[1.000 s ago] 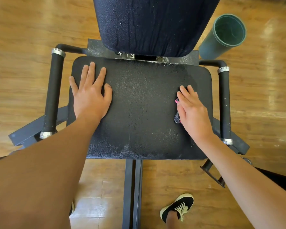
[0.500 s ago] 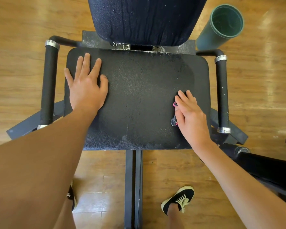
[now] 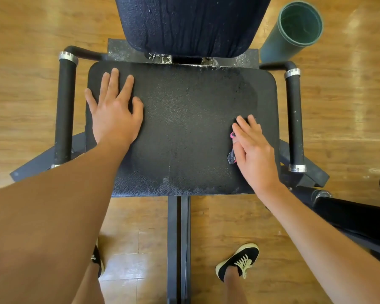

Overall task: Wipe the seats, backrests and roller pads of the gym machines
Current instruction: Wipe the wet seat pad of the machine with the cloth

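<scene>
L grip (image 3: 114, 119) flat on 1 seat (image 3: 184, 128), R grip (image 3: 255, 154) presses 1 cloth (image 3: 232, 158).

The black textured seat (image 3: 184, 132) fills the middle of the frame, lying flat, with pale smears along its lower edge. The black backrest (image 3: 189, 25) stands at top centre, streaked downward. A small pink-and-dark cloth (image 3: 232, 157) peeks from under the right hand (image 3: 255, 150) on the seat's right side.

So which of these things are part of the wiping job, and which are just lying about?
In the job:
seat
backrest
cloth, pressed under the right hand
left hand, flat on the seat

Lying about:
green tube
side handles
</scene>
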Motion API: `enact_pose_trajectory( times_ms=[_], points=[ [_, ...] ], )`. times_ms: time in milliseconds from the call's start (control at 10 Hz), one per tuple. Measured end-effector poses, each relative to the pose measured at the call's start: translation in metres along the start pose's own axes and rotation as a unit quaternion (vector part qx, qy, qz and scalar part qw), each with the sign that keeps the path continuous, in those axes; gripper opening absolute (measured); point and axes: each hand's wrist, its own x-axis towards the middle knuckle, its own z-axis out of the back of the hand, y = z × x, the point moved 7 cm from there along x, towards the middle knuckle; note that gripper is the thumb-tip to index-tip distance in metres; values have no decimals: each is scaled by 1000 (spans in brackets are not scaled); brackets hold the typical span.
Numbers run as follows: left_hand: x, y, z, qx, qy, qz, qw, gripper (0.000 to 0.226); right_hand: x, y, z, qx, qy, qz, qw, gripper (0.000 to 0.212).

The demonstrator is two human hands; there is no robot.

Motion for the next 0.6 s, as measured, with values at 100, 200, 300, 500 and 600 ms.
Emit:
enact_pose_trajectory(
  times_ms=[100,200,300,500,600],
  points=[
    [0,-1,0,0,-1,1,1000,54,-33,7,1,23,10,18,1000,30],
    [-1,0,1,-3,-1,2,1000,54,-56,9,-1,40,17,28,999,30],
    [0,-1,1,-2,2,2,1000,54,-49,9,-3,14,27,50,998,32],
    [-1,0,1,-2,4,3,1000,54,-32,8,-3,2,4,24,1000,29],
    [0,-1,1,-1,8,4,1000,54,-44,10,-1,17,-6,5,1000,31]
  ],
)
